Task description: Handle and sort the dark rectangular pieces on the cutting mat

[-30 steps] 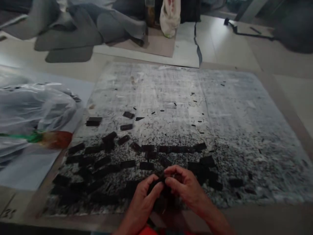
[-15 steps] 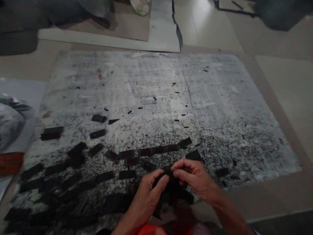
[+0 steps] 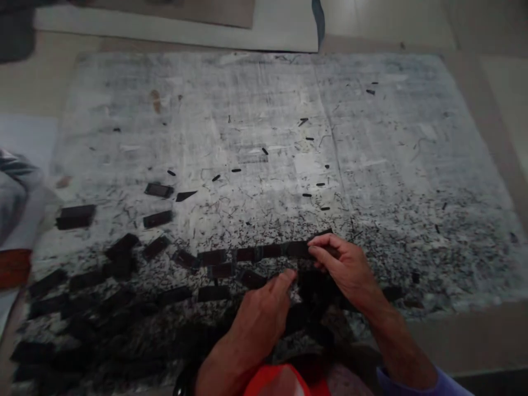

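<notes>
My right hand [image 3: 348,269] is closed in a pinch at the right end of a flat black rectangular piece [image 3: 298,249]. That piece lies in line with a row of dark rectangular pieces [image 3: 245,254] on the board. My left hand [image 3: 264,308] is just below the row, thumb and fingers pressed together; whatever they may hold is hidden. Beneath and between both hands lie more black pieces [image 3: 315,289], too dark to separate clearly.
A worn, whitish board [image 3: 247,99] bears black scraps and crumbs, densest at the near side. Many dark blocks [image 3: 45,352] are heaped at the near left. A stacked pair of blocks [image 3: 76,216] lies farther left. A pale sheet [image 3: 280,38] is beyond the far edge.
My hands, together around a black piece before, have parted. The right has moved up to the row with a black piece; the left stays lower. The view has tilted downward.
</notes>
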The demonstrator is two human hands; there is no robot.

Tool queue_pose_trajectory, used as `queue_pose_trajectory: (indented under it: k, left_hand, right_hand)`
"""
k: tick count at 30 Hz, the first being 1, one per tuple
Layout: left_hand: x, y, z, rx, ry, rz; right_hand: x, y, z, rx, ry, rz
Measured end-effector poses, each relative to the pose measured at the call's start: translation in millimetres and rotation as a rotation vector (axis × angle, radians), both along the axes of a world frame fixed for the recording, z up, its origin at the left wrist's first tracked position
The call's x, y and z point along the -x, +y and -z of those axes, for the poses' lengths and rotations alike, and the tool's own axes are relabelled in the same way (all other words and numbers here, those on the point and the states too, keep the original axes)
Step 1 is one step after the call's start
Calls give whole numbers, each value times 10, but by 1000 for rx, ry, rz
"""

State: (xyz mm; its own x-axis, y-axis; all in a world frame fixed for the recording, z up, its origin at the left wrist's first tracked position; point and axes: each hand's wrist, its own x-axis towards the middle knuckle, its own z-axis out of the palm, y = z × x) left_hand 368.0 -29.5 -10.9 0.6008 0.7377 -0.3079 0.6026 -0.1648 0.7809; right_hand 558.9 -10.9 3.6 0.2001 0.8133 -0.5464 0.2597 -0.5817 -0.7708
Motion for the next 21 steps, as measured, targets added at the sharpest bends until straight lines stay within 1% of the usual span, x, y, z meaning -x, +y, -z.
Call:
queue_pose_trajectory:
  k: [3, 5, 12, 16, 19, 21]
  left_hand:
    - [-35, 38, 13, -55, 157, 111]
    - [-49, 66, 3, -60, 198, 151]
    - [-89, 116, -47, 24, 277, 179]
    - [-130, 152, -76, 75, 343, 199]
    - [-158, 173, -99, 71, 382, 210]
    - [-172, 181, -112, 69, 418, 229]
  right_hand:
    - [9, 25, 19, 20, -37, -28]
    - [11, 36, 29, 22, -67, -47]
    - [41, 54, 15, -5, -185, -116]
    - [51, 54, 19, -38, -201, -121]
    - [66, 44, 37, -56, -228, -124]
    - [80, 29, 46, -76, -216, -100]
